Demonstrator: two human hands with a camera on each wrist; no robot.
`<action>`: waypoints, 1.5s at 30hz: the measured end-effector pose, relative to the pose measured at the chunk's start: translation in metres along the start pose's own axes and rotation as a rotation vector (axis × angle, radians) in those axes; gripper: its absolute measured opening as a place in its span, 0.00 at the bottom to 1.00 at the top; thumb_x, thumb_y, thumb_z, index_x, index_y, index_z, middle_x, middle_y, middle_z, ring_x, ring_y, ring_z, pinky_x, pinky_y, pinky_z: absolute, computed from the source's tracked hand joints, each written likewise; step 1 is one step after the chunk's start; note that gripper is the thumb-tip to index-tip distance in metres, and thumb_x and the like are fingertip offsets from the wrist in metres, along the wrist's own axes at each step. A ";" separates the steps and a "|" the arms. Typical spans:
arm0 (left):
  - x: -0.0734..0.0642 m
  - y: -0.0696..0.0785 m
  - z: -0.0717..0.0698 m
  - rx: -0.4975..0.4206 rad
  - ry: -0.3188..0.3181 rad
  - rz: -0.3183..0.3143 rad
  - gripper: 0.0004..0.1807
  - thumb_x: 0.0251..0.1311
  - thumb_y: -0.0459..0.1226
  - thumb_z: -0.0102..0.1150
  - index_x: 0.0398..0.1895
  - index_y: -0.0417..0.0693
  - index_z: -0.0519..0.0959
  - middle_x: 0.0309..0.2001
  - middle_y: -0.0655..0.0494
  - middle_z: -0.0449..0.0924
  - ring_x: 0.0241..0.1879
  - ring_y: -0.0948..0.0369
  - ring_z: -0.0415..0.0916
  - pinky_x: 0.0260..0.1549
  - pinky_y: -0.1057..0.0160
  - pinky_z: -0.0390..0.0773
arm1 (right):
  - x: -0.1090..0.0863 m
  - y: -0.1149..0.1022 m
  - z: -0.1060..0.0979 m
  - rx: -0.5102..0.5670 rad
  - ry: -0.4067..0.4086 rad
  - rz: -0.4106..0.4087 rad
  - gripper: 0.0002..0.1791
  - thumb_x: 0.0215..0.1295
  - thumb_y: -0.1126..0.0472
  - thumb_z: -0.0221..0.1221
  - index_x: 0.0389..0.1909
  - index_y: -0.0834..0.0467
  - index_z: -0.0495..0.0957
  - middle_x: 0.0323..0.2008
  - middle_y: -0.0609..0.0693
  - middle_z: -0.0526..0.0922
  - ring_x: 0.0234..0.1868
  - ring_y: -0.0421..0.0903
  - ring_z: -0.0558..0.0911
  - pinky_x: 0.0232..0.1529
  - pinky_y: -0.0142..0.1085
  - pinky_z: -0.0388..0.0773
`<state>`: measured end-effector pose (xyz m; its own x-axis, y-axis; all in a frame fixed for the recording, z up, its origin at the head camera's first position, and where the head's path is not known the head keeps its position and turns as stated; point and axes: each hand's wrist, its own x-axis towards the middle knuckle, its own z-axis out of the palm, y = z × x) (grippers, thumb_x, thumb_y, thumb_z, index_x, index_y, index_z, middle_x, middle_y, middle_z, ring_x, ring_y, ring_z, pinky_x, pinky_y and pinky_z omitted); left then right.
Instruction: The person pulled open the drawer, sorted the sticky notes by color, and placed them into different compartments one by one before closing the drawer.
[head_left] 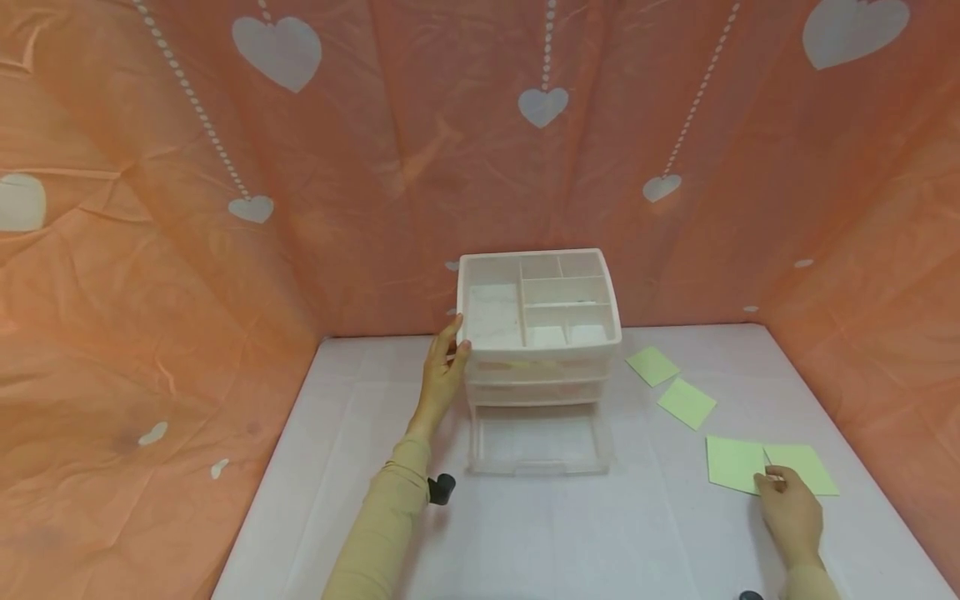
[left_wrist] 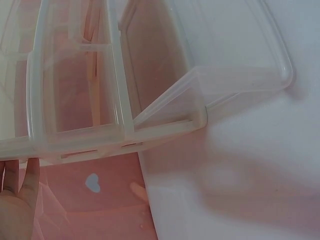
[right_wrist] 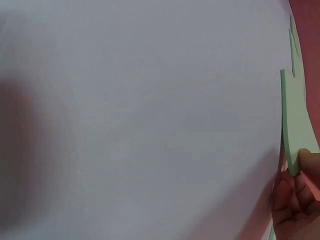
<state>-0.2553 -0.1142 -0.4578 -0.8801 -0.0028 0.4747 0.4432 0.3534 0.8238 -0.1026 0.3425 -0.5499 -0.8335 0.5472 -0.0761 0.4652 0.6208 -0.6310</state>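
Observation:
A white plastic drawer organizer (head_left: 540, 354) stands at the back middle of the table, its top divided into compartments. Its clear bottom drawer (head_left: 540, 442) is pulled out toward the front. My left hand (head_left: 441, 375) rests on the organizer's left side near the top; in the left wrist view its fingertips (left_wrist: 31, 170) touch the frame's edge. At the right, my right hand (head_left: 791, 508) pinches the near corner of a light green sticky note pad (head_left: 733, 462) between thumb and fingers. Another light green pad (head_left: 806, 467) lies beside it, partly behind the hand.
Two smaller light green sticky note pads (head_left: 653, 367) (head_left: 687, 403) lie right of the organizer. The white-covered table (head_left: 570, 542) is bordered by an orange curtain (head_left: 420, 167) with white hearts, at the back and both sides.

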 end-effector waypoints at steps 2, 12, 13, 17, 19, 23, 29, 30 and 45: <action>0.000 -0.002 0.000 -0.007 -0.003 0.017 0.24 0.66 0.35 0.50 0.65 0.49 0.64 0.46 0.40 0.71 0.41 0.57 0.70 0.46 0.52 0.77 | 0.000 0.002 -0.001 0.033 0.014 0.021 0.21 0.67 0.56 0.48 0.53 0.68 0.70 0.40 0.69 0.79 0.32 0.52 0.80 0.35 0.39 0.69; -0.002 -0.002 -0.001 -0.014 0.017 0.083 0.24 0.68 0.45 0.48 0.66 0.57 0.65 0.44 0.42 0.70 0.40 0.56 0.70 0.44 0.54 0.78 | -0.002 -0.002 -0.006 0.274 0.013 0.097 0.21 0.66 0.48 0.53 0.51 0.59 0.75 0.15 0.21 0.68 0.18 0.26 0.72 0.25 0.21 0.68; -0.002 -0.002 -0.002 -0.016 0.005 0.055 0.24 0.67 0.43 0.48 0.66 0.55 0.64 0.45 0.40 0.70 0.41 0.55 0.70 0.46 0.51 0.77 | -0.002 -0.003 -0.005 0.314 0.014 0.097 0.16 0.65 0.49 0.54 0.47 0.53 0.77 0.15 0.21 0.69 0.19 0.25 0.73 0.24 0.21 0.69; -0.002 0.003 -0.001 0.000 -0.012 -0.007 0.25 0.66 0.34 0.49 0.66 0.49 0.63 0.47 0.39 0.70 0.42 0.57 0.69 0.48 0.51 0.76 | -0.004 -0.010 -0.004 0.531 -0.008 0.087 0.07 0.62 0.53 0.59 0.29 0.34 0.75 0.18 0.22 0.73 0.20 0.25 0.74 0.25 0.18 0.72; -0.003 0.012 -0.002 -0.001 -0.016 -0.017 0.24 0.66 0.32 0.48 0.66 0.47 0.63 0.47 0.39 0.69 0.42 0.56 0.69 0.49 0.50 0.75 | -0.005 -0.015 -0.003 0.618 -0.025 0.070 0.13 0.61 0.55 0.60 0.26 0.30 0.74 0.19 0.22 0.75 0.21 0.25 0.75 0.26 0.17 0.72; -0.005 0.031 -0.006 -0.005 -0.022 -0.023 0.23 0.66 0.30 0.48 0.64 0.42 0.63 0.47 0.36 0.69 0.42 0.51 0.69 0.49 0.49 0.75 | -0.008 -0.029 -0.003 0.694 -0.051 0.070 0.12 0.60 0.56 0.61 0.25 0.32 0.76 0.20 0.22 0.77 0.22 0.26 0.77 0.27 0.17 0.72; -0.005 0.029 -0.006 0.000 -0.012 -0.005 0.23 0.66 0.31 0.48 0.64 0.41 0.63 0.45 0.36 0.69 0.42 0.50 0.70 0.48 0.48 0.75 | -0.014 -0.053 -0.001 0.558 -0.049 0.070 0.04 0.61 0.51 0.60 0.32 0.35 0.80 0.20 0.18 0.75 0.23 0.26 0.77 0.30 0.19 0.71; -0.005 0.024 -0.005 -0.003 -0.011 -0.005 0.23 0.66 0.31 0.47 0.65 0.43 0.63 0.46 0.36 0.69 0.42 0.50 0.69 0.48 0.47 0.75 | -0.015 -0.056 -0.001 0.532 -0.055 0.068 0.04 0.61 0.49 0.60 0.36 0.37 0.82 0.20 0.18 0.75 0.23 0.26 0.77 0.31 0.20 0.71; -0.002 -0.002 -0.001 0.005 -0.028 0.004 0.24 0.68 0.39 0.48 0.67 0.53 0.62 0.48 0.39 0.69 0.43 0.53 0.69 0.49 0.48 0.74 | -0.031 -0.105 0.025 0.523 -0.172 -0.003 0.24 0.60 0.46 0.60 0.51 0.58 0.79 0.24 0.23 0.77 0.28 0.30 0.75 0.33 0.27 0.72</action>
<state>-0.2542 -0.1155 -0.4598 -0.8826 0.0246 0.4694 0.4462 0.3578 0.8203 -0.1326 0.2464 -0.5008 -0.8916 0.4192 -0.1711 0.2891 0.2363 -0.9277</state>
